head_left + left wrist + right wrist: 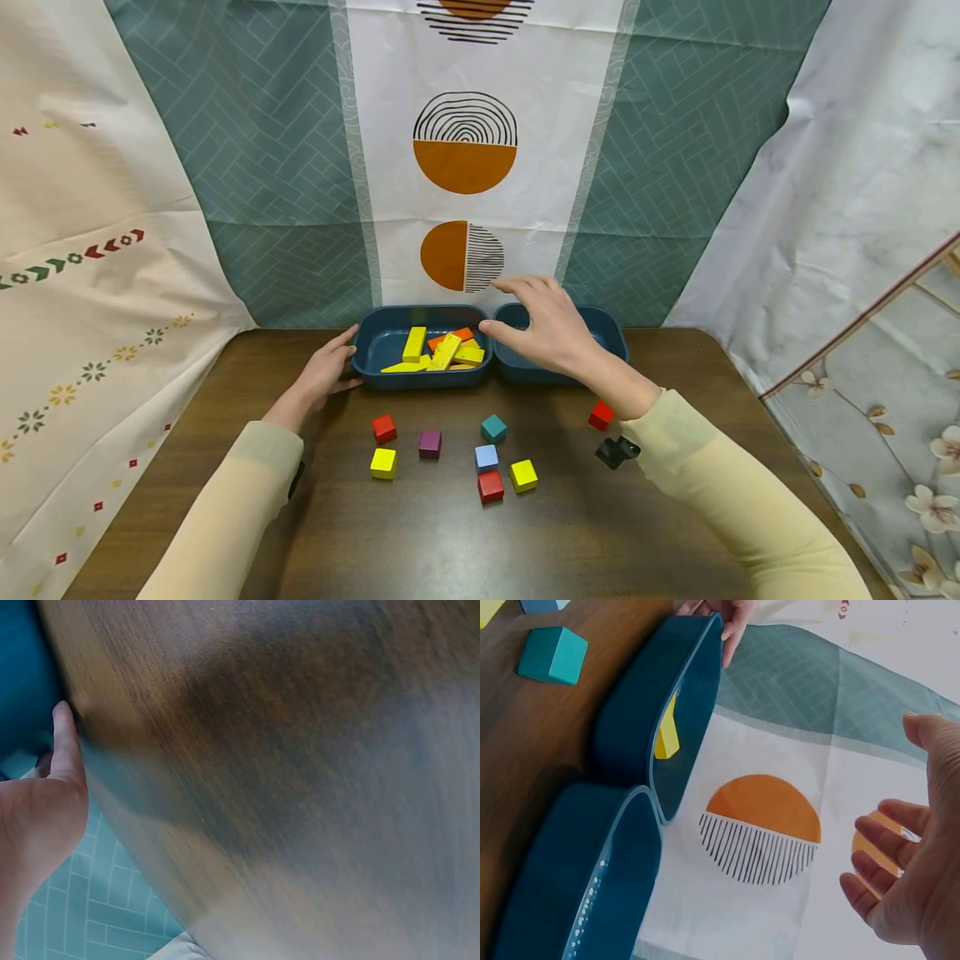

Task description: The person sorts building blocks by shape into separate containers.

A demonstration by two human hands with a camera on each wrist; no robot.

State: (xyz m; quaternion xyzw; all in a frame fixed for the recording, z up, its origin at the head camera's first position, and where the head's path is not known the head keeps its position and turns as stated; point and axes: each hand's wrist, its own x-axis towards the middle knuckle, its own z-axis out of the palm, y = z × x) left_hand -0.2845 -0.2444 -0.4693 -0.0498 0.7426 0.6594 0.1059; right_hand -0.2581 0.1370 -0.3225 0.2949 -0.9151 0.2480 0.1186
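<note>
My left hand (pixel 324 372) touches the left end of a dark blue bin (pixel 420 381), its fingers lying along the outside of the wall. Several yellow blocks (pixel 414 343) and a few orange ones are piled in this bin. My right hand (pixel 551 329) hovers above a second blue bin (pixel 613 329), thumb and fingers spread apart with nothing between them. In the right wrist view the fingers (pixel 881 844) are loosely bent in front of the backdrop. Part of the second bin's inside is hidden behind the right hand and forearm.
Small cubes stand on the brown table nearer me: red (pixel 384 428), yellow (pixel 383 463), purple (pixel 430 444), teal (pixel 493 428), light blue (pixel 486 457), and others. One red cube (pixel 601 416) sits beside the right wrist. A patterned cloth (pixel 285 167) hangs behind the bins.
</note>
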